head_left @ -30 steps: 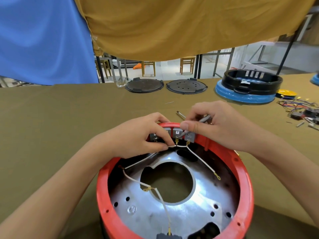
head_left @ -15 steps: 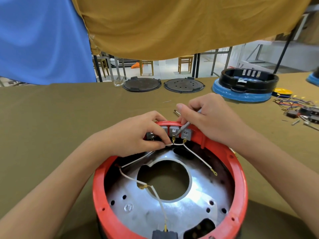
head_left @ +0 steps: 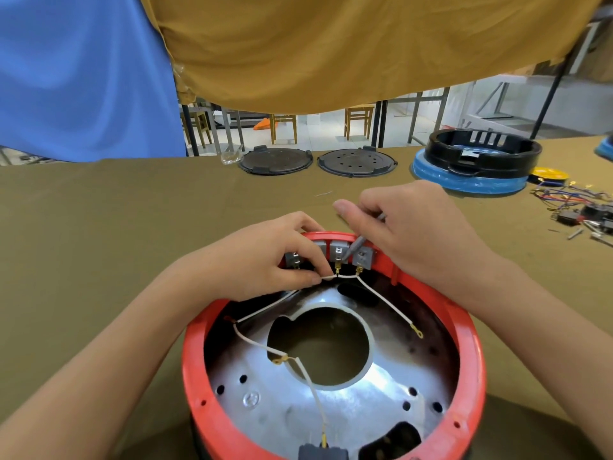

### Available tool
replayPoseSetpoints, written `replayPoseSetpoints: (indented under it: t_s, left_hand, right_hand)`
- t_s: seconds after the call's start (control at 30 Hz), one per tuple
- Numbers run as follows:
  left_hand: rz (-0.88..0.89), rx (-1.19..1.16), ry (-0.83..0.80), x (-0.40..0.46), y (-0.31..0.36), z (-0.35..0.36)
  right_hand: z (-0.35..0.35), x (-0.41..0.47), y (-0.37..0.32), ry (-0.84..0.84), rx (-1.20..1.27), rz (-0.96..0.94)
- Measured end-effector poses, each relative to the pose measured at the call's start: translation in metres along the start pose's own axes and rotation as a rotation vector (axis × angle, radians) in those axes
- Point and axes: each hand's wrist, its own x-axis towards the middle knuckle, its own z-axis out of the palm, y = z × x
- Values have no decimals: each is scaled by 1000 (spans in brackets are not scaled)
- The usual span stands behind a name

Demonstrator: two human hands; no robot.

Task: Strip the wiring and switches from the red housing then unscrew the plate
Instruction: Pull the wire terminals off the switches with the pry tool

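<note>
At the far rim of the red housing (head_left: 331, 376), the left hand (head_left: 265, 260) pinches a white wire (head_left: 328, 277) tight while the right hand (head_left: 408, 234) grips a thin gray tool (head_left: 356, 245) to pry a gray switch (head_left: 363, 258) loose.

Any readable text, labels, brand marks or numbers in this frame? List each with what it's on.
None can be read.
Round stamped mark on the metal plate: embossed, too blurred to read.
Pale patch inside the black ring: maybe a label, too small to tell.
Grey switches on the rim of the red housing: no print shows.
Two dark round lids: no lettering shows.
</note>
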Motion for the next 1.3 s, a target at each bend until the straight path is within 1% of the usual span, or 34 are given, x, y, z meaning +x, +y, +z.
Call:
replayPoseSetpoints:
  t_s: [0.13, 0.2, 0.27, 0.33, 0.43, 0.5, 0.63, 0.8, 0.93, 1.0, 1.2, 1.3]
  left_hand:
    - [8, -7, 12, -1, -2, 1]
    - [12, -1, 20, 0, -3, 2]
    - [18, -1, 21, 0, -3, 2]
    - [17, 3, 14, 0, -2, 1]
    - [8, 3, 8, 0, -1, 1]
    - [5, 0, 10, 0, 0, 1]
    - [-1, -2, 7, 0, 1, 0]
    - [-11, 5, 3, -1, 1, 0]
    - [-9, 1, 0, 0, 0, 0]
    - [-10, 5, 0, 0, 0, 0]
    - [-9, 12, -4, 0, 2, 0]
    - [-8, 11, 3, 0, 3, 0]
  right_hand:
    - [-7, -2, -7, 25, -129, -166]
    - [-8, -3, -9, 0, -171, -260]
    - [-6, -3, -10, -45, -172, -297]
    - [-4, -1, -7, -59, -65, -221]
    - [0, 0, 4, -51, 195, -15]
    - [3, 1, 7, -59, 251, 58]
    - [6, 0, 7, -65, 204, 59]
    - [2, -5, 9, 79, 201, 25]
    - [1, -3, 6, -17, 139, -19]
    - [2, -2, 6, -41, 145, -22]
    - [8, 4, 9, -20, 258, 42]
    - [14, 10, 7, -100, 197, 91]
